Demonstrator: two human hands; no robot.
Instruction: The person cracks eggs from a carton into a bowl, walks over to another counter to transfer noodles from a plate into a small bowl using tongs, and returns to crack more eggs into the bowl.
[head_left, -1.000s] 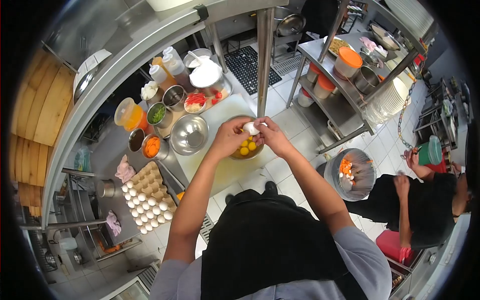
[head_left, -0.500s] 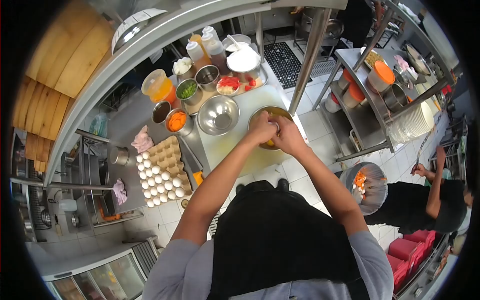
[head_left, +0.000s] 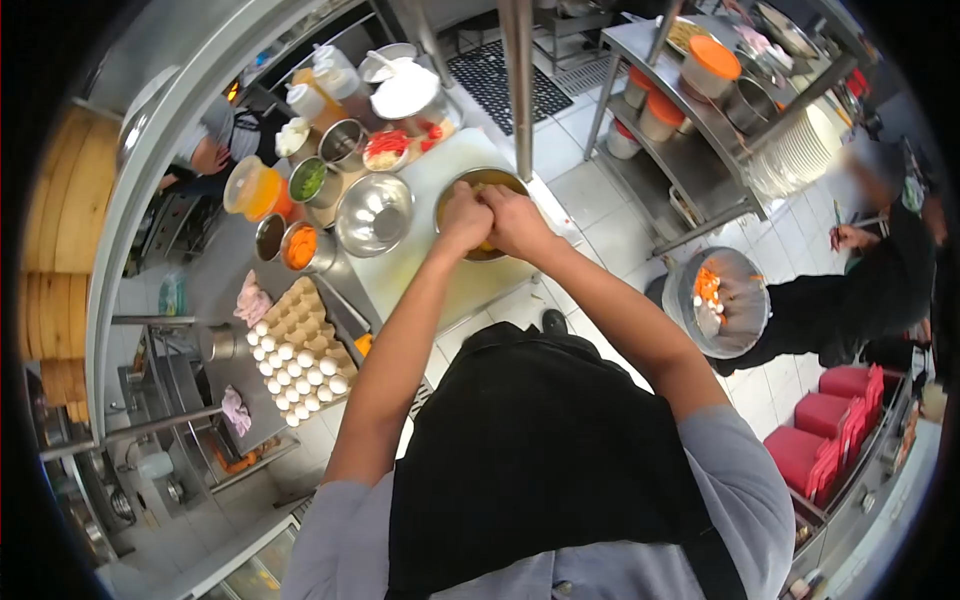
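My left hand and my right hand meet over a metal bowl, knuckles up, fingers curled in and touching. Whatever they hold is hidden beneath the fingers. Something yellow shows inside the bowl. It stands on a white cutting board, near the board's right side. To its left is a shiny, wide steel bowl. Further left on the steel counter lies a cardboard egg tray, its near part filled with several white eggs.
Behind the board stand squeeze bottles, a container of white powder, chopped green bits and sliced carrots. A metal post rises beyond the bowl. At right are a lined waste bin and a co-worker in black.
The view has shifted, so the counter appears further left. My hands have stayed over the bowl and drawn closer together. The co-worker on the right has changed posture.
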